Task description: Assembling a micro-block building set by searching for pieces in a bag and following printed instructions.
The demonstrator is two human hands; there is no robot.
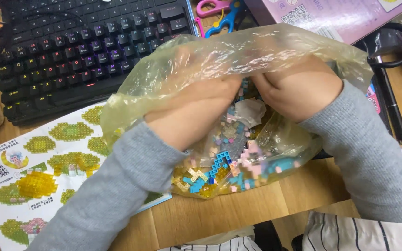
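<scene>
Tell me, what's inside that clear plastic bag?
Inside the plastic bag lie many small building bricks in blue, pink, yellow and grey. The left hand and right hand reach in too; their fingertips are hidden among the bricks.

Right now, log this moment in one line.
left hand: inside plastic bag | right hand: inside bag | bag: small bricks | beside: keyboard, instruction sheet

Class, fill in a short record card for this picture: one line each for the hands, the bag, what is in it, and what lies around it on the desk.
Left hand: inside the plastic bag, grey sleeve at the wrist
Right hand: inside the same bag, beside the left
Plastic bag: thin, yellowish, see-through, on the wooden desk
Contents: small building bricks, blue, pink, yellow
Left of bag: instruction sheet, black keyboard
Behind bag: scissors, purple box
</scene>
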